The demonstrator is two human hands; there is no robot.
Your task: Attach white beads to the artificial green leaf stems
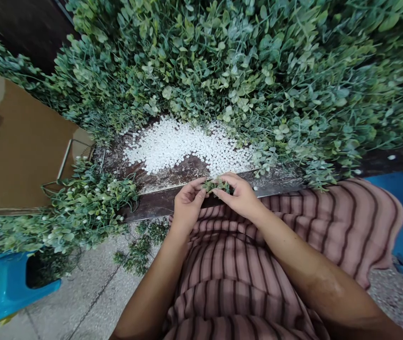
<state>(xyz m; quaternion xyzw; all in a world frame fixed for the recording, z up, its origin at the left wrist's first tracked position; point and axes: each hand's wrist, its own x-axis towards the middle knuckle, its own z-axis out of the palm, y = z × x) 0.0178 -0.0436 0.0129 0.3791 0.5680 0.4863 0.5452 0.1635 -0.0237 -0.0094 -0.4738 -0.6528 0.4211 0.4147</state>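
Observation:
Between my two hands, just over the front edge of the dark table (155,202), is a small sprig of artificial leaves (217,185). My left hand (189,200) pinches its left side with thumb and fingers. From the right, my right hand (238,193) grips the same sprig, its thumb across the leaves. Beyond my fingers a heap of small white beads (183,141) is spread over the tabletop. Whether a bead sits between my fingertips is too small to tell.
A thick mass of artificial greenery (222,61) covers the back and right. At left stand a cardboard box (20,146) and a bunch of bead-tipped sprigs (91,198). A blue plastic stool (6,288) is at lower left. Loose sprigs (139,252) lie on the floor. Striped cloth (236,269) covers my lap.

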